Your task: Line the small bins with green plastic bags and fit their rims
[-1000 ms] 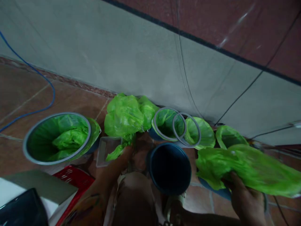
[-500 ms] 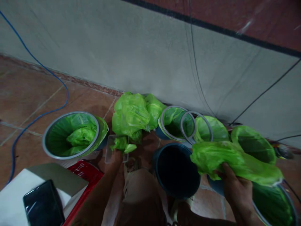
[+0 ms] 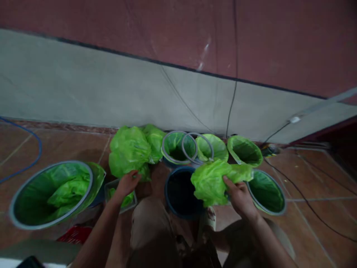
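Observation:
My right hand (image 3: 240,197) grips a crumpled bright green plastic bag (image 3: 212,180) and holds it over the right rim of an unlined dark blue bin (image 3: 178,191) in front of my knees. My left hand (image 3: 126,183) reaches over a small clear tray (image 3: 109,187) that holds green plastic, its fingers touching the bottom of a stuffed green bag pile (image 3: 129,150) by the wall. Whether those fingers pinch the plastic is unclear.
A large grey-rimmed bin lined in green (image 3: 50,193) stands at left. Several more lined bins (image 3: 266,191) and loose grey rings (image 3: 198,147) sit along the grey wall. A red basket (image 3: 75,234) lies near my left arm. Cables (image 3: 304,199) cross the tiled floor at right.
My right hand pulled the green bag leftward and bunched it up over the dark bin. My left hand rose from the clear tray toward the bag pile. The view tilted up.

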`<state>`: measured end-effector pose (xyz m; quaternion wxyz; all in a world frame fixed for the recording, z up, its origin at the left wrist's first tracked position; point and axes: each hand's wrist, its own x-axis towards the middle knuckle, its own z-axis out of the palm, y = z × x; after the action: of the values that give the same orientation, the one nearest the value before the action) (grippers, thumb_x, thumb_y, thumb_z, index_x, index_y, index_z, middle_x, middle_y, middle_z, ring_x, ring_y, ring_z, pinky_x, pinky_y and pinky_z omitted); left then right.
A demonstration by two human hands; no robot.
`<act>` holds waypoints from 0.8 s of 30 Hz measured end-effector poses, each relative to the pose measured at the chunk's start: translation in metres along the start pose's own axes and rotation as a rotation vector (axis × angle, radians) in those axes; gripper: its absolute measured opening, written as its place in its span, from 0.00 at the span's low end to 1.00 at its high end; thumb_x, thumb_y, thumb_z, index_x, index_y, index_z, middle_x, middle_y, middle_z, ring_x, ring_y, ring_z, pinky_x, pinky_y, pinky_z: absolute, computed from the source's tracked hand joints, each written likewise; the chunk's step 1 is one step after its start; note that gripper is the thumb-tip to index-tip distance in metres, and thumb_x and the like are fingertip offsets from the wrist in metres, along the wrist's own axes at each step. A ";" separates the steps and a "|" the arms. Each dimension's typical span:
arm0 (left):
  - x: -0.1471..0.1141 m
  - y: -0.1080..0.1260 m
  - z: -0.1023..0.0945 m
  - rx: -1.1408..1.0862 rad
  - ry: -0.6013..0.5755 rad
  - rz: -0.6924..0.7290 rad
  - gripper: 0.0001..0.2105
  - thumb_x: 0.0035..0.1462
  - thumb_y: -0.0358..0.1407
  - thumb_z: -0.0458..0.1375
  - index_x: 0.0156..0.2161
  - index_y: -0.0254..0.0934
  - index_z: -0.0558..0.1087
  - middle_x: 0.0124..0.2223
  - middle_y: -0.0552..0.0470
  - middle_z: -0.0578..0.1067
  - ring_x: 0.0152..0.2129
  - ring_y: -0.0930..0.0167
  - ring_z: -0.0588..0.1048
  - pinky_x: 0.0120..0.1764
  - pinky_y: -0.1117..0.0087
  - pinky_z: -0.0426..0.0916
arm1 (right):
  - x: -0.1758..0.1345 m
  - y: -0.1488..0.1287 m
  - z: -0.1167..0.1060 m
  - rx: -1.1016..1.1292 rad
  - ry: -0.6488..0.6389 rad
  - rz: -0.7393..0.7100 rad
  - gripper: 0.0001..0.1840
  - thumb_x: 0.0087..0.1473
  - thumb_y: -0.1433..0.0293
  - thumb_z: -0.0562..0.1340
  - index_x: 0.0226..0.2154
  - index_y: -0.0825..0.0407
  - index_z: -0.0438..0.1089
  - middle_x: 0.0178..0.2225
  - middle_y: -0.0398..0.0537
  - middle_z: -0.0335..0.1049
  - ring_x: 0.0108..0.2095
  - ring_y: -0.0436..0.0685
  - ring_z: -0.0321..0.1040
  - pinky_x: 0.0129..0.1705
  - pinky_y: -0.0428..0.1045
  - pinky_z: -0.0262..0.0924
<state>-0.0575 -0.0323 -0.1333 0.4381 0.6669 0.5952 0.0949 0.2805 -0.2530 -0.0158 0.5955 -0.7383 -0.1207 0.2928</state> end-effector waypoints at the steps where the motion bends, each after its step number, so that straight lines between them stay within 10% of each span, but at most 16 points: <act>1: -0.014 0.028 0.005 -0.192 -0.020 0.097 0.18 0.54 0.41 0.63 0.48 0.36 0.77 0.48 0.42 0.80 0.47 0.56 0.77 0.50 0.60 0.70 | -0.004 -0.004 0.002 0.093 -0.031 -0.002 0.25 0.30 0.53 0.77 0.17 0.52 0.67 0.17 0.40 0.68 0.18 0.49 0.64 0.20 0.45 0.60; 6: -0.101 0.162 0.056 -0.601 -0.336 0.551 0.37 0.42 0.40 0.72 0.60 0.41 0.71 0.60 0.45 0.73 0.56 0.59 0.72 0.55 0.62 0.68 | -0.027 -0.025 0.006 0.351 -0.197 -0.048 0.20 0.34 0.57 0.78 0.22 0.51 0.72 0.27 0.44 0.77 0.29 0.54 0.73 0.34 0.49 0.68; 8: -0.125 0.192 0.077 -0.622 -0.311 0.568 0.25 0.44 0.39 0.70 0.51 0.39 0.78 0.49 0.47 0.80 0.47 0.60 0.77 0.51 0.63 0.71 | -0.034 -0.030 -0.002 0.388 -0.196 -0.093 0.19 0.36 0.57 0.77 0.24 0.51 0.73 0.26 0.44 0.76 0.30 0.55 0.73 0.35 0.49 0.67; 11: -0.141 0.209 0.089 -0.726 -0.207 0.403 0.10 0.46 0.39 0.68 0.33 0.35 0.81 0.34 0.49 0.82 0.34 0.62 0.80 0.41 0.65 0.73 | -0.034 -0.035 -0.032 0.422 -0.177 -0.177 0.19 0.38 0.56 0.76 0.28 0.52 0.75 0.25 0.42 0.75 0.26 0.53 0.70 0.32 0.49 0.65; 19: -0.163 0.223 0.067 -1.134 -0.094 -0.049 0.10 0.45 0.29 0.67 0.36 0.32 0.78 0.30 0.48 0.81 0.27 0.65 0.81 0.34 0.66 0.76 | -0.023 -0.035 -0.119 0.401 0.222 -0.318 0.23 0.38 0.51 0.72 0.28 0.52 0.71 0.20 0.39 0.67 0.21 0.48 0.62 0.25 0.46 0.60; 24: -0.180 0.242 0.101 -1.300 -0.084 -0.179 0.05 0.53 0.26 0.61 0.37 0.33 0.75 0.28 0.51 0.80 0.25 0.71 0.79 0.34 0.71 0.75 | -0.108 -0.013 -0.077 -0.150 -0.279 -0.745 0.39 0.43 0.59 0.72 0.58 0.49 0.67 0.56 0.55 0.70 0.54 0.63 0.68 0.56 0.59 0.64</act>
<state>0.1305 -0.2152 0.0459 0.7807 0.2177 0.4522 0.3723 0.2401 -0.3686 0.0366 0.5833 -0.6387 -0.4805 0.1448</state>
